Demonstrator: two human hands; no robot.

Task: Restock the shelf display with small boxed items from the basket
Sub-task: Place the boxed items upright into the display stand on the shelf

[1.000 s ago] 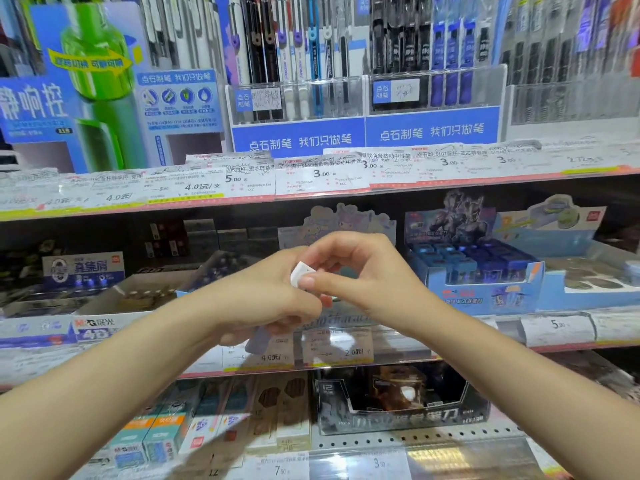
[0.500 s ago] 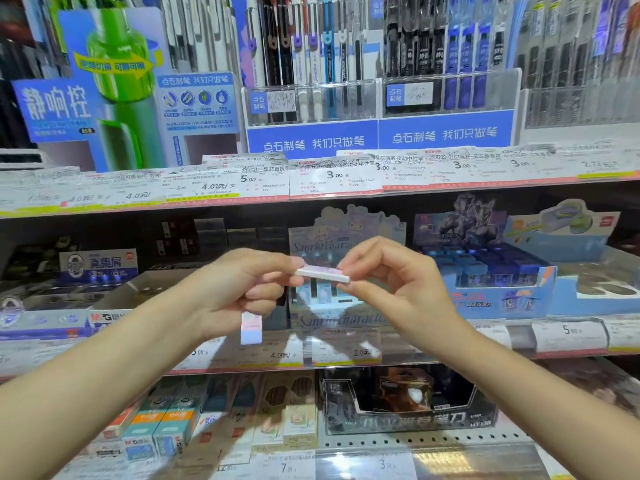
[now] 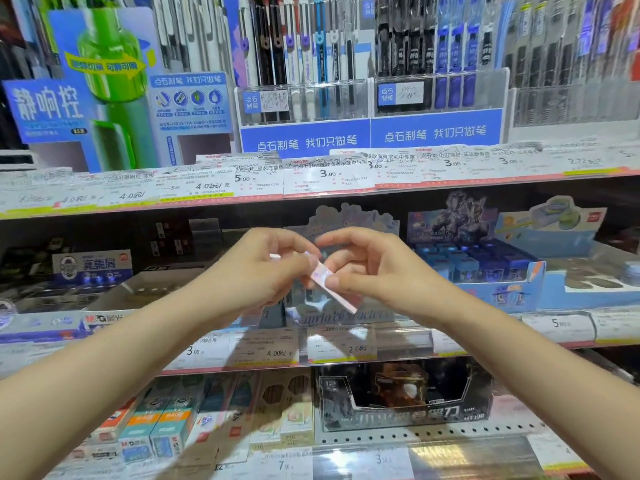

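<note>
While both hands meet in front of the middle shelf (image 3: pixel 485 336), one small pink-and-white box (image 3: pixel 332 289) sits pinched between them, tilted so its near end drops toward the lower right. Right hand (image 3: pixel 367 268) has thumb and forefinger closed on the box near its upper part; left hand (image 3: pixel 256 271) is closed at the box's upper end, fingertips touching it. A second pale item seems to peek out of the left fist, too blurred to be sure. Hands are together, almost touching, both clamped on the same box.

Held at chest height and clear of the shelf, probably so the person can turn it to the right face before slotting it in. Two-handed pinch likely because the box is thin and light and would twist easily in one hand.

Directly behind the hands stands a pastel cartoon display tray (image 3: pixel 346 317) on the middle shelf, the likely target since its colours match the box. To its right is a blue display tray (image 3: pixel 485 271) full of small blue boxes. Price tags (image 3: pixel 329 174) line the shelf edge above, and pen racks (image 3: pixel 304 102) stand on the upper shelf farther back.

Basket is not in view. Box is not yet on the shelf, so the placing step remains.
</note>
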